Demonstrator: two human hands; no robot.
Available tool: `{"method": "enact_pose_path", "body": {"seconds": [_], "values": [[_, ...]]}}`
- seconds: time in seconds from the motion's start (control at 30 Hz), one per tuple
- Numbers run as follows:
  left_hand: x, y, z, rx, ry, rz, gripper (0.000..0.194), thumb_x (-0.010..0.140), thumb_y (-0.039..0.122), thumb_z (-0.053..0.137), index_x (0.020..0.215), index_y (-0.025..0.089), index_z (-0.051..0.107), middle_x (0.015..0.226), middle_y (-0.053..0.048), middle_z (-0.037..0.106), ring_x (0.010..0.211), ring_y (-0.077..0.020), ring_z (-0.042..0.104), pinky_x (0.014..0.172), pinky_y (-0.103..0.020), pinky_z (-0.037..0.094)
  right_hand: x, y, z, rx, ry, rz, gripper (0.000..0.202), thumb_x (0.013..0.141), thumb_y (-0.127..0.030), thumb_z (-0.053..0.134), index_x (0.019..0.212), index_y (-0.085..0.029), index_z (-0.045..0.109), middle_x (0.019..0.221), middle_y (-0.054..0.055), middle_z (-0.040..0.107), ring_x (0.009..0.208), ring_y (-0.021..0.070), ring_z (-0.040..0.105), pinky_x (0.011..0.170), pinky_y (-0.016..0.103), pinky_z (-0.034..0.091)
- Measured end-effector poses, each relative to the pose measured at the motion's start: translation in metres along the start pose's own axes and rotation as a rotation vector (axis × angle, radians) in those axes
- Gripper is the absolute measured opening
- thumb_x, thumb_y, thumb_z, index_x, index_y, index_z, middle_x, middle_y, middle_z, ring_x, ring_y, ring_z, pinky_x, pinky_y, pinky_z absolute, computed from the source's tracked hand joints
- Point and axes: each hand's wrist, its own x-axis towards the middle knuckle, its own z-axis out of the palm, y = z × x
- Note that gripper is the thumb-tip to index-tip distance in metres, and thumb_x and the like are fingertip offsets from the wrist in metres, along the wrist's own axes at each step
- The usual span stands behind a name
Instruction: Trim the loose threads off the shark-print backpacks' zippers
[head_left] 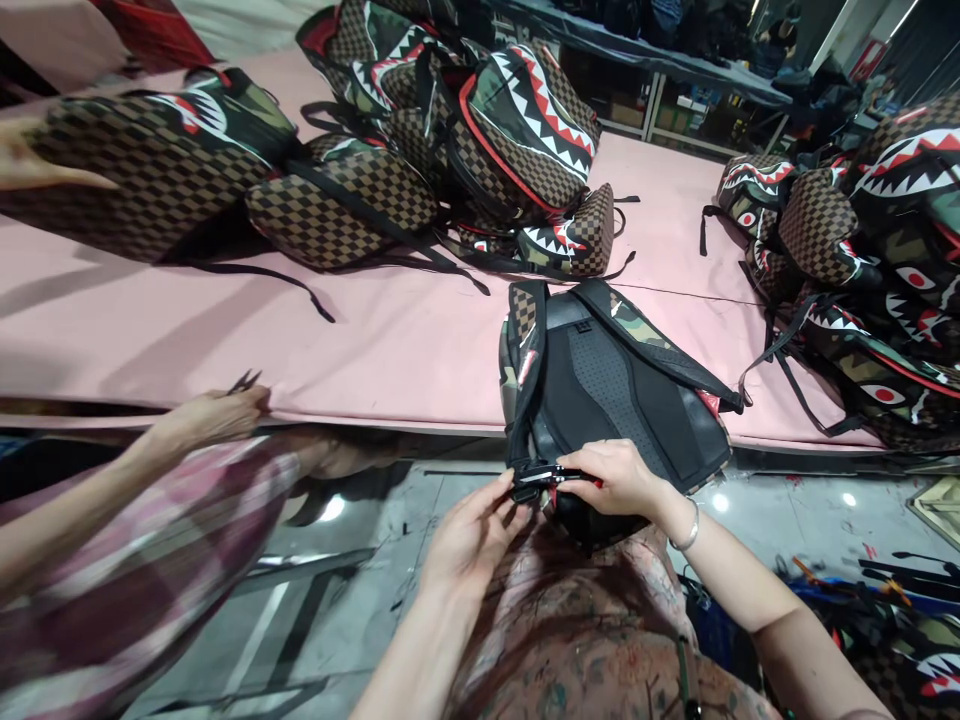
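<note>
A backpack (622, 390) lies back side up at the edge of the pink table, its black padded panel and shoulder straps showing and its lower end over my lap. At its lower left, my left hand (484, 520) pinches a black strap end (529, 482). Close beside it, my right hand (615, 478), with a bracelet on the wrist, is closed on a dark tool with a bit of red at the handle; its tip touches the strap end.
Checkered and camouflage shark-mouth backpacks (525, 130) are heaped on the pink table (390, 350). More bags (885, 270) stand at the right. At the left, a person's hand (225, 412) holds small snips, and another hand (52, 165) touches a large bag.
</note>
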Motion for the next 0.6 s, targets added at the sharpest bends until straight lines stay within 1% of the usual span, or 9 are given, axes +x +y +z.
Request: {"method": "enact_pose_path", "body": {"seconds": [0.13,0.27,0.43,0.6], "values": [[0.000,0.001,0.002,0.015,-0.005,-0.003,0.017,0.079,0.002,0.050,0.069,0.008,0.062,0.071,-0.005,0.065,0.057,-0.0111,0.060,0.048,-0.022,0.051,0.003,0.003,-0.006,-0.048,-0.033,-0.038,0.029,0.091,-0.041,0.046,0.095,-0.017,0.063,0.067,0.002,0.063,0.059,0.0123,0.057,0.057,0.023,0.039],[0.001,0.000,0.002,0.021,-0.019,-0.008,0.014,0.076,0.001,0.053,0.069,0.008,0.063,0.071,-0.006,0.066,0.057,-0.0120,0.061,0.048,-0.022,0.052,0.006,0.004,-0.011,-0.019,-0.071,-0.025,0.031,0.090,-0.042,0.046,0.095,-0.018,0.064,0.066,0.003,0.062,0.059,0.0129,0.056,0.057,0.024,0.038],[0.003,-0.001,-0.002,0.048,-0.054,-0.004,0.008,0.073,0.004,0.058,0.070,0.008,0.064,0.073,-0.008,0.067,0.059,-0.0140,0.062,0.049,-0.024,0.053,0.008,0.006,-0.011,0.029,-0.117,-0.001,0.031,0.090,-0.043,0.045,0.096,-0.020,0.065,0.066,0.003,0.061,0.061,0.0129,0.056,0.059,0.023,0.038],[0.007,-0.001,-0.004,0.048,-0.062,-0.004,0.012,0.074,0.002,0.055,0.068,0.007,0.064,0.072,-0.008,0.067,0.061,-0.0140,0.062,0.050,-0.023,0.053,0.009,0.011,-0.010,0.041,-0.130,-0.010,0.032,0.091,-0.043,0.044,0.095,-0.020,0.067,0.064,0.003,0.061,0.060,0.0127,0.056,0.059,0.023,0.039]]}}
